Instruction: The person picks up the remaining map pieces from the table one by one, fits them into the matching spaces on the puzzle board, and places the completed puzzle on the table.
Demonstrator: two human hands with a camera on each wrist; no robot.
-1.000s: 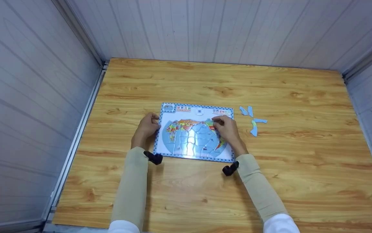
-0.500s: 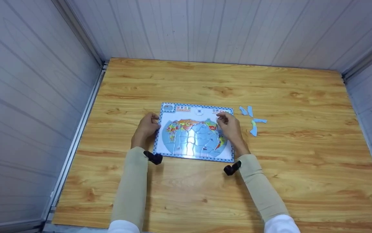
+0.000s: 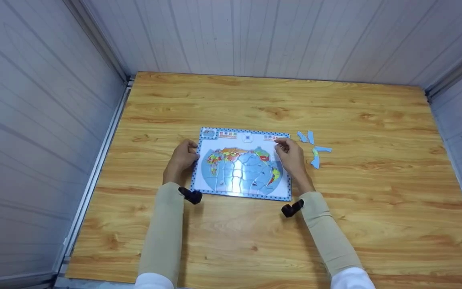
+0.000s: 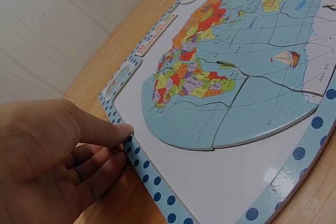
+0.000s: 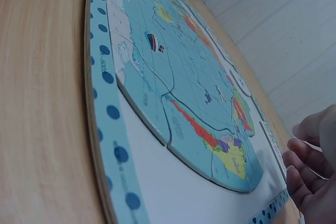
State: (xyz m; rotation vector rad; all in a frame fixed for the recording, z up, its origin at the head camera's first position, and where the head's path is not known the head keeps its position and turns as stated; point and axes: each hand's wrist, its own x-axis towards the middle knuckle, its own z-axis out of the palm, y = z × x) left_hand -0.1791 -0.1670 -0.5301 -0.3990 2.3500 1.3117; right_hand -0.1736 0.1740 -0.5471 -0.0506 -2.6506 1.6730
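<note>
A world map puzzle board [image 3: 197, 176] with a dotted blue border lies on the table in the head view. My left hand [image 3: 181, 160] grips its left edge; in the left wrist view the thumb [image 4: 125, 129] is on the border and the fingers are at the board's side. Over the right part of the board is my right hand [image 3: 293, 158], fingers loosely curled with nothing visible between them. The right wrist view shows that hand [image 5: 315, 166] beside the fitted map pieces [image 5: 199, 77], apart from them. Part of the board's right border is hidden by it.
Several loose blue puzzle pieces [image 3: 310, 137] lie right of the board, one with a green and yellow patch [image 3: 315, 158]. The wooden table [image 3: 375, 180] is bounded by pale panel walls [image 3: 255, 36] at the back and sides.
My right hand has drawn away from the green and red map piece at the upper right and shifted rightward, uncovering more of the map. The left hand has stayed put.
</note>
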